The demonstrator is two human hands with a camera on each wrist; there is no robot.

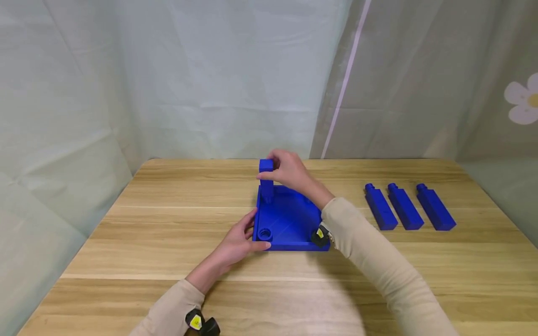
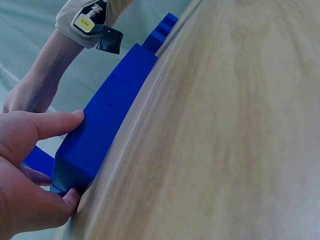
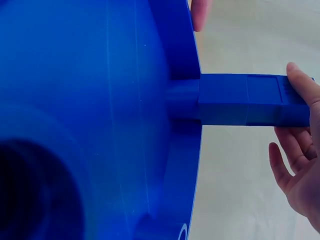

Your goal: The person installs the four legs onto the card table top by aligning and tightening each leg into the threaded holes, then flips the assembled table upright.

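- The right hand (image 1: 290, 172) pinches the top of a blue peg (image 1: 266, 179) with its fingers (image 3: 300, 90) curled round it. The peg stands up in the far left hole of the blue base (image 1: 290, 219).
- The left hand (image 1: 237, 242) holds the near left corner of the base, thumb (image 2: 55, 122) on top, fingers underneath.
- If the peg leans, it may jam in the hole.
- If the left hand lets go, the base may slide on the table (image 1: 168, 280).
- Three more pegs (image 1: 405, 207) lie well apart on the right. A sleeve could bump them.
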